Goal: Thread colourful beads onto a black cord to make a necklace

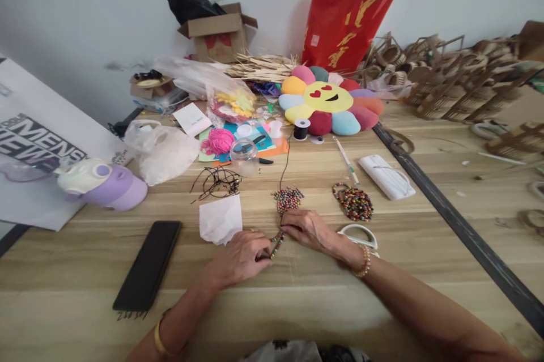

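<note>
My left hand (246, 254) is closed on one end of a short string of small coloured beads (277, 244). At the string's upper end my right hand (308, 229) pinches the dark cord, its fingertips close together. Just beyond my fingers lies a loose pile of mixed beads (288, 199). The thin black cord runs past the pile up to a black spool (301, 129). To the right of the pile rests a heap of finished bead strands (357, 203). White-handled scissors (360, 234), partly hidden, lie behind my right wrist.
A black phone (148, 265) and white paper (220, 219) lie at left, near tangled black cords (217, 182). Farther back are a clear jar (245, 158), pink yarn (219, 141), a flower cushion (329, 100) and a white power strip (386, 177). A purple cap (104, 183) sits far left.
</note>
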